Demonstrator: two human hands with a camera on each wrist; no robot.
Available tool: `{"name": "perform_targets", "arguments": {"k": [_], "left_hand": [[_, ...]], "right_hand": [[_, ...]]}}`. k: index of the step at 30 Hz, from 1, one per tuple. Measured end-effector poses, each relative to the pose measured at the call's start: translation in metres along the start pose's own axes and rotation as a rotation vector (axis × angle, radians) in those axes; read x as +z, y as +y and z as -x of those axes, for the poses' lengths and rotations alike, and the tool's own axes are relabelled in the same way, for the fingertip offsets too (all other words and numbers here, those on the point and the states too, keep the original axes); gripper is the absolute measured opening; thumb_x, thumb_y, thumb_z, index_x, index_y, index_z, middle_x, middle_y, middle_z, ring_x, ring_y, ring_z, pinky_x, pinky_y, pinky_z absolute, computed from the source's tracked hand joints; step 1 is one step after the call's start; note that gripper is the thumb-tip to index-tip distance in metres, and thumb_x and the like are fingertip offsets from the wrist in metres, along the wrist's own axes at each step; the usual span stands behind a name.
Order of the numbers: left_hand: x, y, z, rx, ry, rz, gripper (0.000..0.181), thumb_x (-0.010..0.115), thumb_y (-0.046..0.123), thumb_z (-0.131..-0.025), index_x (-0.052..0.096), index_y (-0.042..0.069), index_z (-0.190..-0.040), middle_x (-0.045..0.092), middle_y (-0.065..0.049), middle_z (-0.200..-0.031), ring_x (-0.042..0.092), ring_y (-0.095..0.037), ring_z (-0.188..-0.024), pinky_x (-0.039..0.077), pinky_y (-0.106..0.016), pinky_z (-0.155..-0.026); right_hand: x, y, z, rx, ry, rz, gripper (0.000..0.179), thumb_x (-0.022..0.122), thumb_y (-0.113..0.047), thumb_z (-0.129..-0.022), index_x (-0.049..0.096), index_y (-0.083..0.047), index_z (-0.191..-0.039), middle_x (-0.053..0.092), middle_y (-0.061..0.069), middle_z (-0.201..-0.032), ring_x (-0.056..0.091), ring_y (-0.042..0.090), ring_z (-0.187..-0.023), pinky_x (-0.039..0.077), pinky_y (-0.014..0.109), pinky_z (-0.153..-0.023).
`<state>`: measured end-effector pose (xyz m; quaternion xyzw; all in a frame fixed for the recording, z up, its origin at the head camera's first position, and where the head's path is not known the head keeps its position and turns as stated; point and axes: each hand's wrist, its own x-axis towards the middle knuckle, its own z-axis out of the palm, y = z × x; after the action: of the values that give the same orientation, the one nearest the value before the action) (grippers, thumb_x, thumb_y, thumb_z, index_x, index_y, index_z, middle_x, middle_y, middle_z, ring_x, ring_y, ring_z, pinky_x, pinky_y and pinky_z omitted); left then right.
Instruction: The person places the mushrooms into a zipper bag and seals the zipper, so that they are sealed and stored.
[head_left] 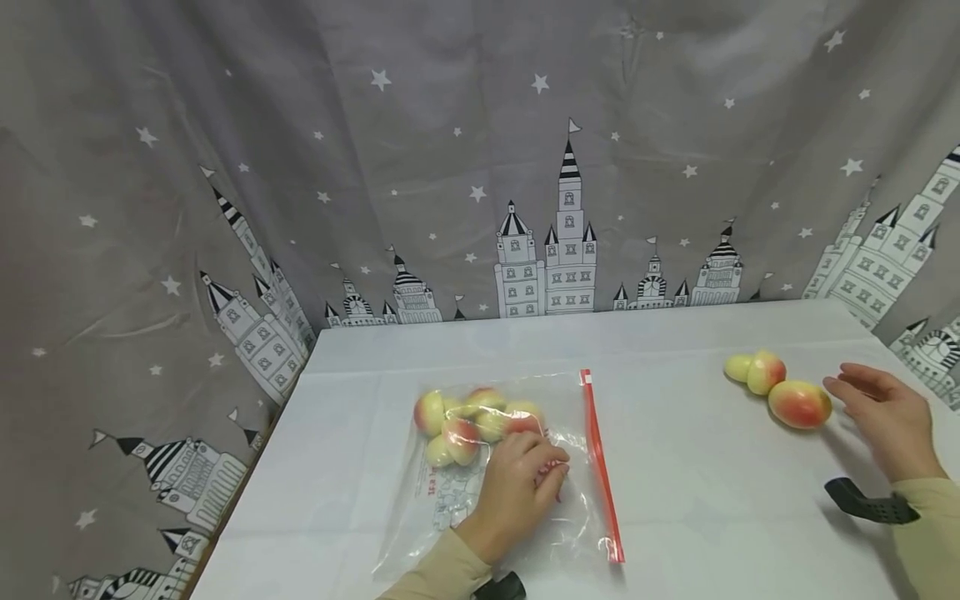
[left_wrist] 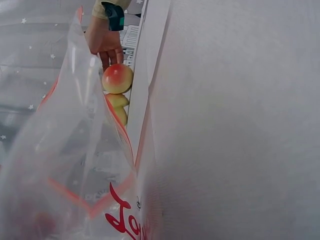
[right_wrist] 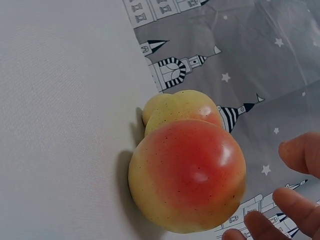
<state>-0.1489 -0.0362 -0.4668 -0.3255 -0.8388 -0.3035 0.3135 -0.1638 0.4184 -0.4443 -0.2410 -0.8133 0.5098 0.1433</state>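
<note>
A clear zip bag with a red slider edge lies flat on the table, holding several yellow-red pear-shaped fruits. My left hand is over the bag with curled fingers, pinching its upper film. In the left wrist view the bag film stands lifted; the hand itself is out of that view. At the right lie an oval yellow-red fruit and, touching it, a pear-shaped one. My right hand is just right of the oval fruit, fingers spread and apart from it.
A white table carries everything. Behind and to the left hangs a grey curtain printed with castles and stars. Dark wrist mounts stick out from the sleeves.
</note>
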Motion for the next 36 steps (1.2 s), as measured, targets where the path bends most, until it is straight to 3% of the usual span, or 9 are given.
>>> {"name": "perform_targets", "arguments": {"k": [4,7,9,11,17,22,25,36], "left_hand": [[0.001,-0.001,0.0,0.024,0.021,-0.009,0.011,0.081,0.013,-0.077,0.074,0.017,-0.084,0.064,0.004,-0.082,0.061,-0.014,-0.083,0.049,-0.028,-0.078],[0.002,-0.002,-0.001,0.033,0.025,-0.003,0.011,0.081,0.012,-0.077,0.074,0.017,-0.084,0.064,0.004,-0.082,0.061,-0.014,-0.082,0.048,-0.027,-0.077],[0.001,-0.002,-0.002,0.03,0.02,0.004,0.01,0.08,0.012,-0.077,0.074,0.016,-0.085,0.064,0.003,-0.082,0.061,-0.014,-0.083,0.048,-0.028,-0.077],[0.001,-0.003,-0.003,0.028,0.017,0.007,0.01,0.08,0.012,-0.078,0.074,0.016,-0.085,0.065,0.003,-0.082,0.061,-0.014,-0.083,0.049,-0.028,-0.078],[0.001,-0.002,-0.003,0.024,0.014,-0.001,0.01,0.081,0.012,-0.077,0.074,0.016,-0.085,0.065,0.003,-0.082,0.062,-0.014,-0.084,0.05,-0.029,-0.079],[0.001,0.0,-0.001,0.019,0.013,-0.001,0.011,0.081,0.012,-0.077,0.075,0.016,-0.084,0.065,0.004,-0.082,0.06,-0.013,-0.081,0.049,-0.028,-0.077],[0.001,-0.001,0.0,0.02,0.018,-0.002,0.011,0.081,0.012,-0.076,0.075,0.016,-0.084,0.065,0.004,-0.082,0.061,-0.013,-0.081,0.049,-0.028,-0.078],[0.002,-0.003,0.001,0.023,0.014,-0.012,0.01,0.081,0.013,-0.077,0.074,0.017,-0.084,0.064,0.005,-0.081,0.059,-0.013,-0.081,0.049,-0.028,-0.08]], "right_hand": [[0.0,-0.002,0.0,-0.004,-0.036,0.085,0.052,0.061,-0.042,-0.098,0.054,-0.014,-0.142,0.045,-0.036,-0.087,0.046,-0.017,-0.074,0.046,0.007,-0.062],[0.001,-0.003,0.0,0.013,-0.072,0.139,0.075,0.058,-0.046,-0.099,0.038,0.001,-0.154,0.063,-0.003,-0.113,0.041,-0.015,-0.08,0.046,0.009,-0.061],[0.002,-0.004,0.0,0.019,-0.097,0.165,0.08,0.056,-0.048,-0.099,0.032,0.003,-0.155,0.052,0.023,-0.137,0.038,-0.012,-0.085,0.045,0.01,-0.061],[0.004,-0.005,0.0,0.004,-0.126,0.179,0.082,0.056,-0.049,-0.099,0.03,0.005,-0.156,0.035,0.036,-0.152,0.037,-0.012,-0.088,0.045,0.01,-0.061],[0.006,-0.005,-0.001,-0.039,-0.193,0.228,0.085,0.056,-0.051,-0.099,0.03,0.007,-0.154,0.034,0.039,-0.153,0.041,-0.004,-0.094,0.045,0.01,-0.062],[0.006,-0.001,0.001,-0.065,-0.244,0.237,0.083,0.057,-0.048,-0.1,0.03,0.011,-0.153,0.034,0.041,-0.15,0.039,-0.018,-0.081,0.047,0.01,-0.062],[0.008,-0.002,0.002,-0.058,-0.267,0.245,0.085,0.056,-0.049,-0.1,0.029,0.012,-0.152,0.032,0.042,-0.15,0.041,-0.02,-0.073,0.049,0.012,-0.062],[0.011,-0.002,0.004,-0.011,-0.259,0.264,0.085,0.053,-0.05,-0.1,0.028,0.013,-0.152,0.032,0.044,-0.147,0.043,-0.015,-0.073,0.053,0.015,-0.061]]}}
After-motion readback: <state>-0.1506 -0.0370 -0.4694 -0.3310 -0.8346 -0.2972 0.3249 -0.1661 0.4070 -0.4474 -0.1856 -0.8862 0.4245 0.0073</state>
